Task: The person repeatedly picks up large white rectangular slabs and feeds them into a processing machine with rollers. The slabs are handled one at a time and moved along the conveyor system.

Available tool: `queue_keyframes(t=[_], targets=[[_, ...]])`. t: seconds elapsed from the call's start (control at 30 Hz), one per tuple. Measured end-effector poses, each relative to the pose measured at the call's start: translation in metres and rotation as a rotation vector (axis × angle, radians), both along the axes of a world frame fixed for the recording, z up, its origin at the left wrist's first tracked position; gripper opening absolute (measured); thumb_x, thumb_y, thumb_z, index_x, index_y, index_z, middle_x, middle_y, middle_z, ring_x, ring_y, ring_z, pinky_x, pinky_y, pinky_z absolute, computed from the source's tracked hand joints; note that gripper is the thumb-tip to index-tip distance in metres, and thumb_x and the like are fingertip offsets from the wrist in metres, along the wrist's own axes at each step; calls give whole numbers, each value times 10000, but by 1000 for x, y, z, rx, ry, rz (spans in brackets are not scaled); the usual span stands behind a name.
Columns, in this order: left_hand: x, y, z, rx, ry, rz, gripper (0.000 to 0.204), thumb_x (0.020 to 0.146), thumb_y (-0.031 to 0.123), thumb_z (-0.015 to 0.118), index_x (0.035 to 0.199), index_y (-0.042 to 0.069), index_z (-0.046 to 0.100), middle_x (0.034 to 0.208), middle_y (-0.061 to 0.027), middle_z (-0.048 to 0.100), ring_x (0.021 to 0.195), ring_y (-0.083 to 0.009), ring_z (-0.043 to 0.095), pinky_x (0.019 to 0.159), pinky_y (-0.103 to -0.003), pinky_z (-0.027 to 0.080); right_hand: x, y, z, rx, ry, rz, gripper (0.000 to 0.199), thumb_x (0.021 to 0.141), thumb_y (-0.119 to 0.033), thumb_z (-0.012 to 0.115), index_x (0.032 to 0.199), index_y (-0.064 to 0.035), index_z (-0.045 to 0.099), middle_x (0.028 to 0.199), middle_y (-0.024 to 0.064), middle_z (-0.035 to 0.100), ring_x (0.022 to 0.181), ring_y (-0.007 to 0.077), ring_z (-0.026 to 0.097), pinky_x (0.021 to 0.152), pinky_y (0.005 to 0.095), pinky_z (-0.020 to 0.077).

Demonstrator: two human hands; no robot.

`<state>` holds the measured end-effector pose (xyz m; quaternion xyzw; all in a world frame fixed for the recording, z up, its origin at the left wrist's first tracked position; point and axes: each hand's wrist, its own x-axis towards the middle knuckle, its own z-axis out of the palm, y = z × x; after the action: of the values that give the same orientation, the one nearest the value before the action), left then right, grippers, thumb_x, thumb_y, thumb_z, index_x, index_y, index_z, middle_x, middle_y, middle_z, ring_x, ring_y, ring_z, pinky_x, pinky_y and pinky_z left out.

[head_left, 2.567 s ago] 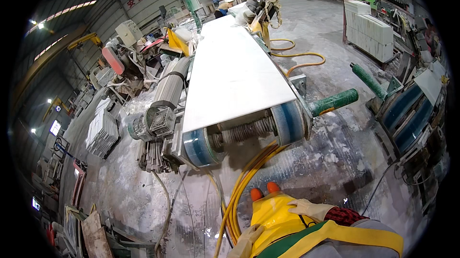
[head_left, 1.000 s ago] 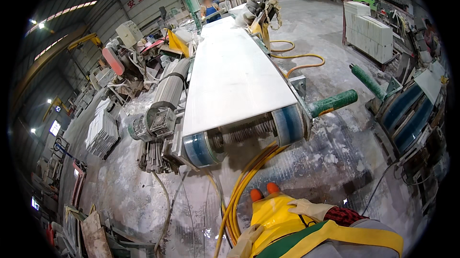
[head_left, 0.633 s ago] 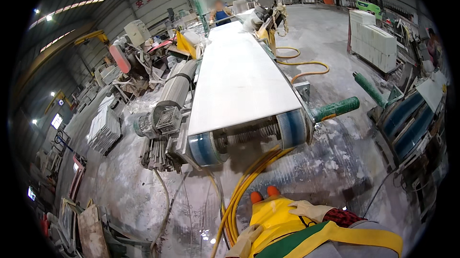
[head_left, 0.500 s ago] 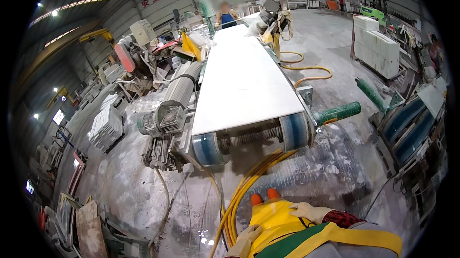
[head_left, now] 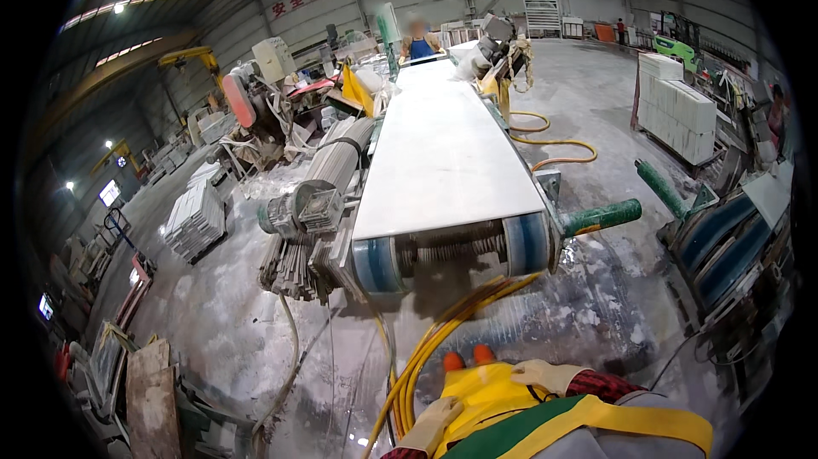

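Waiting step, judging by posture: person stands at the near end of the line, nothing gripped, no piece at the end yet. Far left, stacked grey slabs (head_left: pixel 194 219) on the wet floor, well apart from the hands. Then a grey motor (head_left: pixel 300 210) beside the conveyor's left edge. Left hand (head_left: pixel 434 421), pale work glove, hangs low against the yellow apron (head_left: pixel 487 395), fingers loosely together and curled, holding nothing. Yellow hoses (head_left: pixel 430 344) run on the floor from under the conveyor down toward this hand, nearest thing to it but not touching as far as I can tell. Centre, the long white conveyor belt (head_left: pixel 443 156) stretches away from the person; flat, bare-looking top, blue-grey end roller (head_left: pixel 443 250) facing the person, well ahead of both hands. Right hand (head_left: pixel 545 374), same glove, rests on the apron's upper right, fingers together, relaxed, empty. A next move would likely call for stepping in and raising both hands to the belt end. Right of the roller, a green cylinder (head_left: pixel 603 216) sticks out. Far right, a white block stack (head_left: pixel 677 108).
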<state>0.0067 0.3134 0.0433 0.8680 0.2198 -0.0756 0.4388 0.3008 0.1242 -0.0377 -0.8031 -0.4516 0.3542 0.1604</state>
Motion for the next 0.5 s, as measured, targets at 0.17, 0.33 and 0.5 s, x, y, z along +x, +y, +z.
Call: queue_keyframes(t=[0.17,0.33,0.5], targets=[[-9,-1,-8,62,-173,-65,556,1000,416,472,1311,-22,615,1352,-275,626,1313,-398,558,1104,-429,426,26,21,-23,94,60,-100,601,978,-549,604,1328,-69,695,1345,188,690,1267,331,648,1073,403,496],[7,6,-15,-79,61,112,655,1029,478,533,1480,3,526,1494,-223,560,1402,-325,526,1170,-368,385,58,55,-27,220,344,-359,535,1054,-495,537,1273,-45,727,1329,165,709,1249,298,659,1074,411,472],[-18,25,25,-340,95,447,690,1036,440,565,1556,5,437,1551,-206,523,1450,-267,496,1196,-356,355,57,120,58,444,918,-620,654,1085,-509,508,1485,9,512,1495,208,579,1357,340,574,1150,472,442]])
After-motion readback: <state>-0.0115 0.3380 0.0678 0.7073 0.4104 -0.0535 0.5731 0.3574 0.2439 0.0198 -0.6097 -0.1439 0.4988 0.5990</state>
